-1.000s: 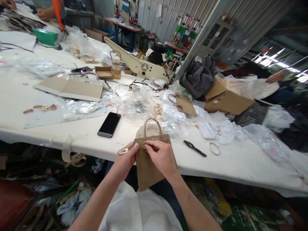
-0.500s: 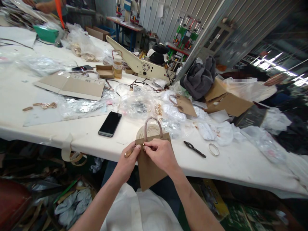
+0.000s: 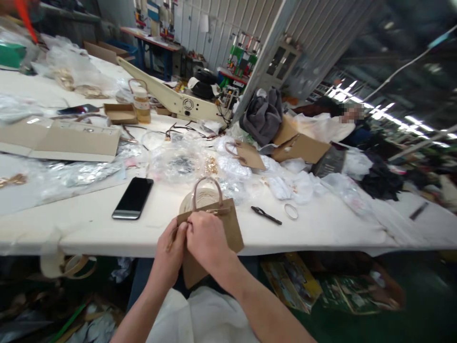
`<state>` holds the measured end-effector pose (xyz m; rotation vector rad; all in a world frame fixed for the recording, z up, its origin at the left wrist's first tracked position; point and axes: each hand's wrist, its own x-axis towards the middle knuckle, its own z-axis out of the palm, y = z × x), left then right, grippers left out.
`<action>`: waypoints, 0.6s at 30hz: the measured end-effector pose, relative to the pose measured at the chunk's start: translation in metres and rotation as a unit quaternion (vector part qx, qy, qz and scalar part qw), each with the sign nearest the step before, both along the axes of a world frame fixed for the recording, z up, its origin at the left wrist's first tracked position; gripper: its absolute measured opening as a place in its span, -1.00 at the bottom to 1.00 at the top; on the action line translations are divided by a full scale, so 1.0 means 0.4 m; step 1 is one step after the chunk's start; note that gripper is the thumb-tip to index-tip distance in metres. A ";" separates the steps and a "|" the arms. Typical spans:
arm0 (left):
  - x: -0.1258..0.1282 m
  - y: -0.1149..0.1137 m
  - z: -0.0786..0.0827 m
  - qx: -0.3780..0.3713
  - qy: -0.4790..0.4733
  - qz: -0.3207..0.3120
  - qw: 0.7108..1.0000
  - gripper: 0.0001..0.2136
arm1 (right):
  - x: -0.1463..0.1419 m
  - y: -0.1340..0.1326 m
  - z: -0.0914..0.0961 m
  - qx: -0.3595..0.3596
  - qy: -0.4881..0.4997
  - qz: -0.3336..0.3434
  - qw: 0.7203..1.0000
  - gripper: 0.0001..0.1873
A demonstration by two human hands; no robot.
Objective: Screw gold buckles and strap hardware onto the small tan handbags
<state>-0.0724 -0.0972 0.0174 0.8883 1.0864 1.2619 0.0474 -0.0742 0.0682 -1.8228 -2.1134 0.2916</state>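
Observation:
A brown handbag panel (image 3: 233, 231) with a looped handle (image 3: 207, 180) is tilted at the table's front edge. My left hand (image 3: 171, 247) is closed on the panel's left side, with a small gold-coloured piece partly showing among its fingers. Close beside the left thumb, my right hand (image 3: 207, 238) pinches at the panel's upper left; its fingertips hide whatever is between them. A shiny metal strip (image 3: 214, 211) shows on the panel just above the right knuckles. Behind the handle lies a round cream-coloured roll (image 3: 185, 202), partly covered.
A phone (image 3: 133, 199) lies left of the panel. To the right are a dark slim tool (image 3: 266, 215) and a ring (image 3: 291, 211). Plastic bags (image 3: 178, 164), gold bits (image 3: 211, 165) and another handled panel (image 3: 250, 155) lie behind. A tape roll (image 3: 80, 267) hangs off the front edge.
The view has swung right, so the table's things appear farther left. My right hand has turned over the panel's upper left, its fingertips closer to my left thumb.

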 end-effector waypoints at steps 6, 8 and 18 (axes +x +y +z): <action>-0.016 0.033 -0.030 -0.130 -0.082 -0.007 0.988 -0.31 | 0.043 -0.030 0.013 -0.053 0.128 0.131 0.982 -0.83; -0.027 0.034 -0.044 -0.173 -0.088 -0.022 0.981 -0.25 | 0.115 -0.034 0.043 -0.101 0.245 0.169 0.949 -0.80; -0.030 0.039 -0.039 -0.231 -0.026 -0.093 0.968 -0.34 | 0.781 0.281 0.033 0.042 0.165 -0.294 0.940 -0.72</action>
